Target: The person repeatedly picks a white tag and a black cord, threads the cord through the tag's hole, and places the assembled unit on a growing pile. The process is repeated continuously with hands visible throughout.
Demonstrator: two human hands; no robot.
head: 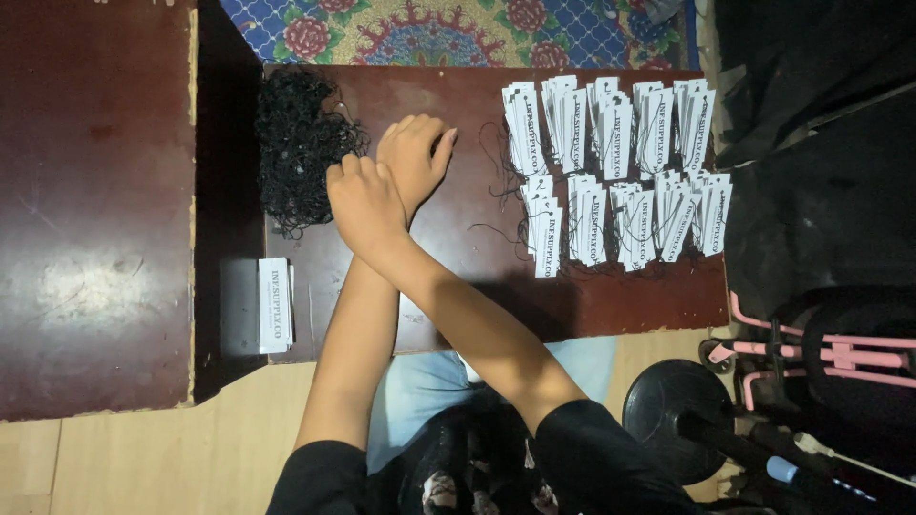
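Note:
My forearms are crossed over a dark wooden table (611, 296). My right hand (364, 202) lies on top, reaching left with its fingers curled into the edge of a tangled pile of black strings (298, 143). Under it, my left hand (416, 153) rests on the table just to the right, fingers bent and close together; what is under its palm is hidden. Two rows of white paper tags (615, 172) with black strings lie in several fanned stacks at the right of the table.
A small stack of white tags (275, 303) lies at the table's near left corner. A second dark tabletop (95, 210) adjoins on the left. A patterned rug (458, 29) lies beyond. Black bags (821, 86) and a pink-framed cart (821, 353) stand at the right.

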